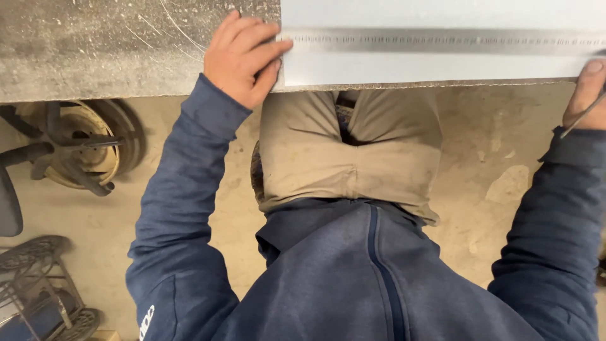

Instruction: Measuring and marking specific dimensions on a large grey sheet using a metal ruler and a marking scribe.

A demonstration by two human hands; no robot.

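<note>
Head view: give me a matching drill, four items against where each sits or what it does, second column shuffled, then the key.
1. left hand
2. right hand
3. steel ruler
4. pale sheet

A. lies flat on the workbench
B. grips a thin metal scriber
C. presses on the ruler's end
D. lies across the sheet

Pairs: 1-C, 2-B, 3-D, 4-A

Workshop. Scratched, dusty workbench [95, 50]; pale sheet panel [442, 69] with long steel ruler [442, 41] laid across; stained concrete floor [505, 189]; metal wheel rim [82, 145] and ironwork frames [38, 284] lying on floor.
</note>
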